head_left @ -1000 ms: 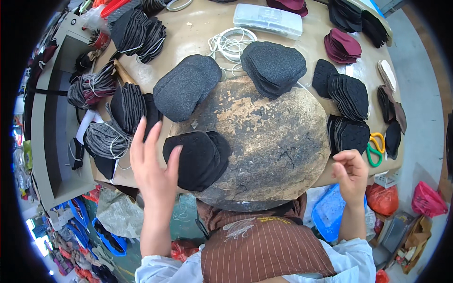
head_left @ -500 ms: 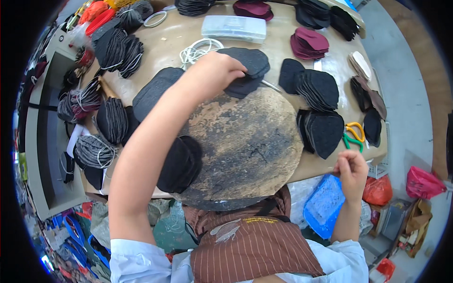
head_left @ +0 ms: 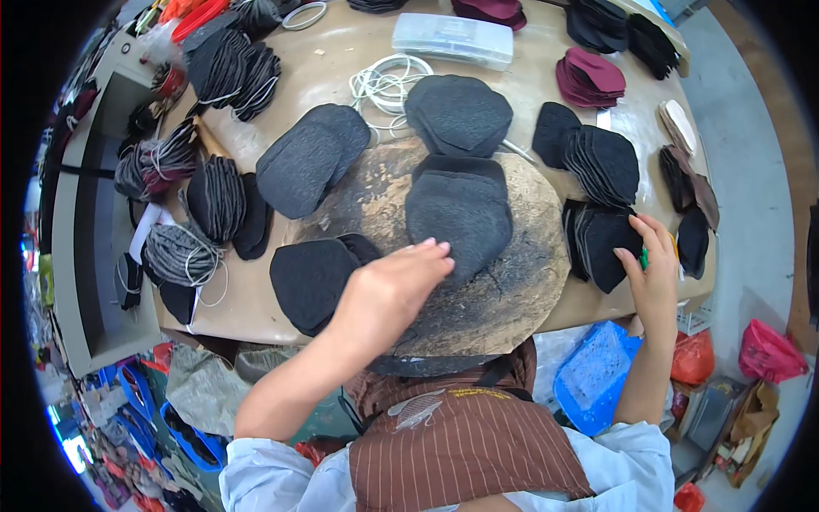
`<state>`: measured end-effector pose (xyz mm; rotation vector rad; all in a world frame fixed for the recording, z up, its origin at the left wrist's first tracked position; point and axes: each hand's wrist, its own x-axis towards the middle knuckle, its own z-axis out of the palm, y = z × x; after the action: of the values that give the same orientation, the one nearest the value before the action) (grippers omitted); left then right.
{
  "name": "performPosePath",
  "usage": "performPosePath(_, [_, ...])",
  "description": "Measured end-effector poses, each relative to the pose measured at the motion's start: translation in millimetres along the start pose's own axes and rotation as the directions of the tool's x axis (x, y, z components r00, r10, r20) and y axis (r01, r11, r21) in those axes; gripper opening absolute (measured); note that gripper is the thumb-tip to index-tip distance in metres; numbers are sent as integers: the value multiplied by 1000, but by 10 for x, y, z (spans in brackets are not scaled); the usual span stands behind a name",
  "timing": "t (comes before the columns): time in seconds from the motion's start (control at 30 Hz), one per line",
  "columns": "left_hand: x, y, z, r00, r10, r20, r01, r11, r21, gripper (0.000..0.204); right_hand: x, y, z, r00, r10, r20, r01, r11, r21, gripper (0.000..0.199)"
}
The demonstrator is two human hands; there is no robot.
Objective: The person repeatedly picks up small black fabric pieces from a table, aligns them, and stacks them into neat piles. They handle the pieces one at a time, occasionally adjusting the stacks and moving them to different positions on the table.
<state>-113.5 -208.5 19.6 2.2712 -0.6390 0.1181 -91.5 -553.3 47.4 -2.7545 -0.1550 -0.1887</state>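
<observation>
Pinched at the near left edge of a rounded dark grey piece [head_left: 461, 218], the fingers of my left hand [head_left: 384, 290] are closed. That piece lies on the round worn board [head_left: 503, 299], overlapping another dark piece. My right hand [head_left: 655, 269] has its thumb and index finger apart, touching the right edge of a fanned stack of black pieces [head_left: 604, 247]. Green-handled scissors [head_left: 645, 258] are partly hidden behind that hand. Dark stacks surround the board: one at its far edge [head_left: 461, 111], one at its upper left [head_left: 311, 162] and one at its lower left [head_left: 311, 282].
A clear plastic box [head_left: 452, 38] and a coil of white cord [head_left: 384, 90] are at the back. Maroon pieces [head_left: 590, 77] and another black stack [head_left: 604, 162] sit on the right. Tied bundles [head_left: 179, 252] crowd the left. Below the table's right edge is a blue tray [head_left: 593, 380].
My left hand has come nearer from the far stack, and a dark grey piece now lies mid-board under its fingertips. My right hand has moved up to the black stack, its fingers spreading.
</observation>
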Motion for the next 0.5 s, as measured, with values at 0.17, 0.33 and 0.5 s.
performPosePath(0.17, [-451,175,124,978,118,175,-142,981,133,29,-7,-56,10,999,-3,-52,0,999,-52,47])
performPosePath(0.33, [-756,203,170,982,101,158,-113,991,72,34,40,-79,-36,998,-47,-43,45,998,-49,28])
performPosePath(0.5, [-1094,391,230,994,-72,87,58,987,152,57,-78,-242,-448,995,60,84,-86,932,353,18])
